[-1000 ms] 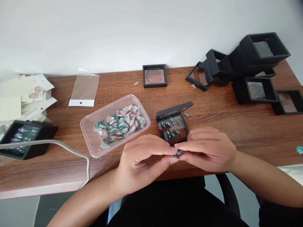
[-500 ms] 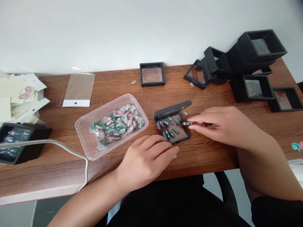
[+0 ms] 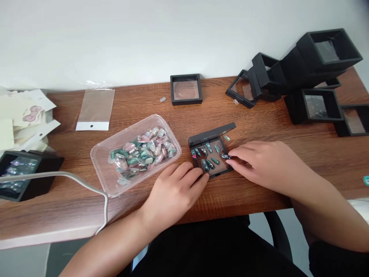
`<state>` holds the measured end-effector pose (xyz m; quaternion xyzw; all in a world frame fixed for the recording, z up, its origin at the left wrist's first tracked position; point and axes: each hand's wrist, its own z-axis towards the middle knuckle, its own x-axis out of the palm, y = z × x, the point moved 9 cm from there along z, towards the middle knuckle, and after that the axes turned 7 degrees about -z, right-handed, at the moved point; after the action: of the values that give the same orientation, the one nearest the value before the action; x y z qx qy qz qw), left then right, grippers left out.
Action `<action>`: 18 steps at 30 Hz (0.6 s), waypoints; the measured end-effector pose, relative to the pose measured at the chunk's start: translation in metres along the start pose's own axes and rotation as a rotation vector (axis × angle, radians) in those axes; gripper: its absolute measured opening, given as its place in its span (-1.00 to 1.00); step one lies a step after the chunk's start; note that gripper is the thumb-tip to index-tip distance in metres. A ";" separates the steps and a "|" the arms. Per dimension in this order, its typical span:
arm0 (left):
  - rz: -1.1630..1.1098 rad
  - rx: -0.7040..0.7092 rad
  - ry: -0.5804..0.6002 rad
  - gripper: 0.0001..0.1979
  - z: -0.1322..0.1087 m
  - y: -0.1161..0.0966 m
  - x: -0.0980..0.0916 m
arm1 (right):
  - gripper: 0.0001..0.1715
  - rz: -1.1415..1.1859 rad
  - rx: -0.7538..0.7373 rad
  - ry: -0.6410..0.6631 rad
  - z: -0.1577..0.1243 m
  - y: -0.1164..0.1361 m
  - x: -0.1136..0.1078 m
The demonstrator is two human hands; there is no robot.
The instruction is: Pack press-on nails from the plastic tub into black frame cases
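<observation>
A small black case [image 3: 221,173] lies on the wooden desk with its lid [image 3: 211,132] raised at the back. Rows of dark green false nails [image 3: 215,161] rest on its flat inner film, some with decorations. Between thumb and fingertips of my right hand [image 3: 263,163] is a dark false nail with silver spots [image 3: 225,156], at the right side of the case. My left hand [image 3: 174,192] has its fingers curled against the case's front left corner; its fingertips are partly hidden.
Left of the case stands a clear plastic tub [image 3: 98,163] of loose green, pink and clear false nails. Black frame boxes [image 3: 314,73] are piled at the right, another box [image 3: 186,102] stands behind. A clear bag [image 3: 96,105], cards [image 3: 21,104] and a white cable [image 3: 73,177] lie left.
My right hand has brought the spotted nail slightly left and down, onto the case's right part. The fingers of my left hand have drawn back a little at the front corner.
</observation>
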<state>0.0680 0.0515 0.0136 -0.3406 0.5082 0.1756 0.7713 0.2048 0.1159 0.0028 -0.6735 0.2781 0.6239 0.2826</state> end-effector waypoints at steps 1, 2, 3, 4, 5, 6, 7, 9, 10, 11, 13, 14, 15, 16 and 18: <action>0.004 -0.001 -0.003 -0.82 0.000 0.000 0.000 | -0.77 -0.002 0.003 0.000 0.000 0.000 0.000; 0.009 -0.002 -0.007 -0.81 0.000 0.000 0.000 | -0.77 -0.004 0.007 -0.001 0.000 0.000 0.000; 0.013 -0.003 -0.008 -0.80 0.000 0.000 0.000 | -0.77 -0.004 0.013 -0.002 0.001 0.000 0.000; 0.017 -0.003 -0.013 -0.79 -0.001 0.000 -0.001 | -0.77 -0.002 0.017 -0.004 0.001 0.000 0.000; 0.021 -0.001 -0.015 -0.78 -0.001 -0.001 -0.001 | -0.78 0.001 0.021 -0.004 0.001 -0.001 0.000; 0.023 0.000 -0.016 -0.77 -0.001 -0.001 -0.001 | -0.78 0.005 0.023 -0.003 0.002 -0.001 -0.001; 0.025 -0.001 -0.015 -0.77 -0.001 -0.001 -0.002 | -0.79 0.009 0.024 0.001 0.002 -0.001 -0.001; 0.030 -0.003 -0.015 -0.77 -0.002 -0.002 -0.002 | -0.78 0.019 0.022 0.010 0.003 0.000 -0.001; 0.034 -0.004 -0.016 -0.77 -0.002 -0.002 -0.003 | -0.78 0.028 0.020 0.009 0.003 0.000 -0.001; 0.038 -0.007 -0.016 -0.78 -0.002 -0.002 -0.003 | -0.77 0.038 0.019 0.004 0.003 0.001 -0.002; 0.042 -0.009 -0.022 -0.86 -0.002 -0.003 -0.004 | -0.75 0.057 0.017 -0.016 0.004 0.001 -0.004; 0.043 -0.011 -0.025 -0.91 -0.002 -0.003 -0.004 | -0.74 0.063 0.017 -0.028 0.004 0.001 -0.005; 0.044 -0.012 -0.029 -0.94 -0.002 -0.003 -0.005 | -0.73 0.067 0.016 -0.040 0.005 0.001 -0.006; 0.046 -0.011 -0.033 -0.95 -0.002 -0.003 -0.005 | -0.73 0.068 0.014 -0.048 0.005 0.001 -0.007; 0.051 -0.008 -0.038 -0.92 -0.002 -0.004 -0.006 | -0.74 0.079 0.012 -0.052 0.006 0.001 -0.007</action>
<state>0.0670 0.0479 0.0197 -0.3273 0.5011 0.2039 0.7747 0.1994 0.1201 0.0094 -0.6436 0.3007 0.6503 0.2692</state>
